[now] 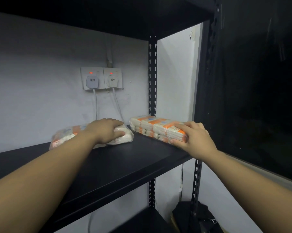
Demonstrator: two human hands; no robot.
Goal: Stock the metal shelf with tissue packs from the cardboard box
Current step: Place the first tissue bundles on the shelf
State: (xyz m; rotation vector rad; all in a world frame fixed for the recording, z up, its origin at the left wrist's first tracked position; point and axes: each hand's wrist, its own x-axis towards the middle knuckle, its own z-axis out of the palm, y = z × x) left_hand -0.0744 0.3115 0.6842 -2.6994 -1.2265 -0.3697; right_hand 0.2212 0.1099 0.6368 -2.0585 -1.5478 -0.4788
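My left hand grips left pack, thumb at its end; right hand grasps right pack by near end. Both on shelf, near back wall. Push square, ends aligned, clear of cables. Box unseen.

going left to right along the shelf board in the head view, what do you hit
left tissue pack → left hand gripping its right end → bare stretch of shelf → right tissue pack → right hand gripping its near end → front shelf post
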